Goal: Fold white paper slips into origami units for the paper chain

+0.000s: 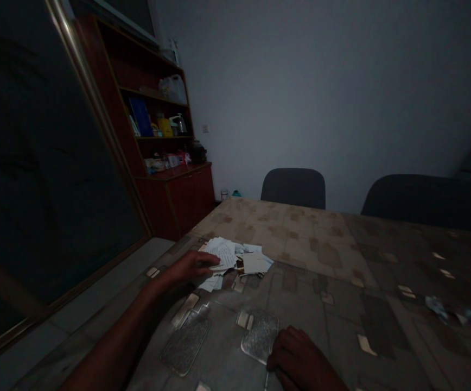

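so the left hand point(203, 264) was right at the papers, fingers reaching over the left side of the pile with the fingertips at a written sheet. couldn't tell if they were pinching a piece or just resting on it. the right hand point(294, 355) sat lower and closer to the wearer, palm down near the table, fingers loosely curled in. no clue if anything was under them, nothing showed. it was well apart from the papers.

the paper pile point(231, 255) lay ahead of both hands, straight off the left fingertips and forward and to the left of the right hand. its longer spread ran roughly left to right, so the left hand had one end of it and was clearly the nearer one.

looks-wise it was a messy, overlapping heap of loose whitish pieces at all sorts of angles. the handwritten sheet point(221, 248) on the left had rows of dark marks, way too small to read. on the right was a plain cream piece point(255, 263), with a dark brownish patch showing between the two. another pale bit poked out toward the wearer.

all of that was on a table point(300, 293) with a blocky rectangle pattern. far over on the right was some crumpled stuff point(459, 316), too blurry to name. past the table were two grey chairs point(292, 187), plus a reddish-brown cabinet point(190, 190) back left. pretty dim room overall.
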Demonstrator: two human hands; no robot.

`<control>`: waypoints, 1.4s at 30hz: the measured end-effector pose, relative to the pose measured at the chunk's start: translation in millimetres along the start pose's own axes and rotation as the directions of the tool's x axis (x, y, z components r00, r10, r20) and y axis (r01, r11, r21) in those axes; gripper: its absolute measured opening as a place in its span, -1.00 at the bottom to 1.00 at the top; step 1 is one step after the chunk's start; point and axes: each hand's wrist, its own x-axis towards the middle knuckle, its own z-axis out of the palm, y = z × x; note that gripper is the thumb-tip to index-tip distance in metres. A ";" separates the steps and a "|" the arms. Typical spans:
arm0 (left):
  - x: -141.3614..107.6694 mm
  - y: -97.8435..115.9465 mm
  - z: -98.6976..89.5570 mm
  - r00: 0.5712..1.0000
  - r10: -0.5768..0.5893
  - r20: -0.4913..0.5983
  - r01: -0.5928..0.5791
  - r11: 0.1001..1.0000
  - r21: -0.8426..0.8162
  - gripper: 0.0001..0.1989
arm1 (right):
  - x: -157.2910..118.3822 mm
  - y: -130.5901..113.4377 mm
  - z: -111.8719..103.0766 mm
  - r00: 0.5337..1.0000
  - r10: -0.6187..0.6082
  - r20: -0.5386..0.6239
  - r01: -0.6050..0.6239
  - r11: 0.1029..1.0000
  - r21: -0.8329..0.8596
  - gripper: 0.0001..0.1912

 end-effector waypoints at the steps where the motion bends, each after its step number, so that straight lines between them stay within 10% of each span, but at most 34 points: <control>1: -1.1 0.8 -1.8 1.000 -0.002 0.013 0.002 1.000 -0.017 -0.77 | 0.3 -0.1 0.1 1.000 -0.002 -0.012 0.002 1.000 0.003 -0.67; 12: -2.8 -5.3 -8.6 0.998 -0.031 0.048 0.034 0.998 -0.062 -0.74 | 0.1 1.2 0.8 0.999 -0.007 0.047 0.008 0.999 -0.032 -0.76; 25: 11.9 -10.8 18.2 0.880 -0.113 -0.461 0.053 0.989 -0.141 -0.74 | 0.1 0.4 1.5 1.000 -0.013 0.001 0.013 1.000 -0.026 -0.75; 42: 13.1 17.6 37.2 0.805 -0.338 -0.487 0.007 0.827 -0.562 -0.55 | 2.0 -2.4 -2.1 1.000 0.002 0.014 -0.003 1.000 0.030 -0.71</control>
